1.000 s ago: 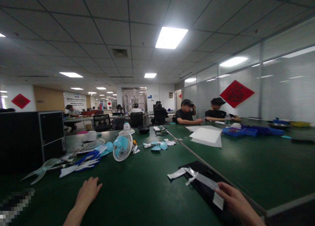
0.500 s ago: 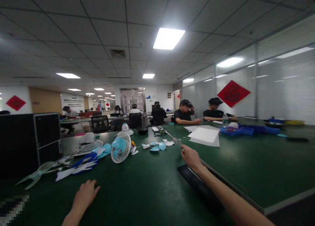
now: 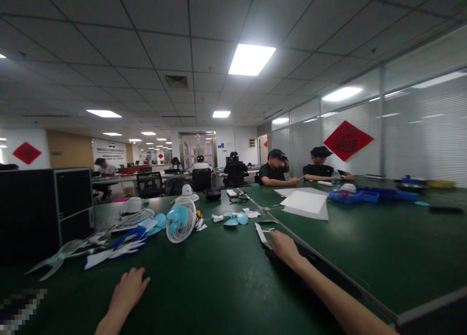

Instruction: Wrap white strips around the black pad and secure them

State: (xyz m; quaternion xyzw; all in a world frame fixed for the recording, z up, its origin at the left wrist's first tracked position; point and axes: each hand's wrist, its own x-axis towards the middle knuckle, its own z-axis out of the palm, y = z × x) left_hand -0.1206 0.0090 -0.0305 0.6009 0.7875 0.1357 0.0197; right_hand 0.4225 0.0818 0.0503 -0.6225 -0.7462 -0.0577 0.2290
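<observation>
Across the smooth green table [image 3: 204, 286], your right hand [image 3: 283, 246] has reached farther from you than a second ago, to the far end of the flat, dull black item [image 3: 321, 260] partly under your forearm. Keep that wrist light, and guide the strip [image 3: 261, 236] by its edge to avoid creasing. Your left hand [image 3: 128, 290] rests empty, fingers loosely bent. Narrow, pale and straight-edged, the strip sits beside your right fingertips; whether they pinch it, I cannot tell.
</observation>
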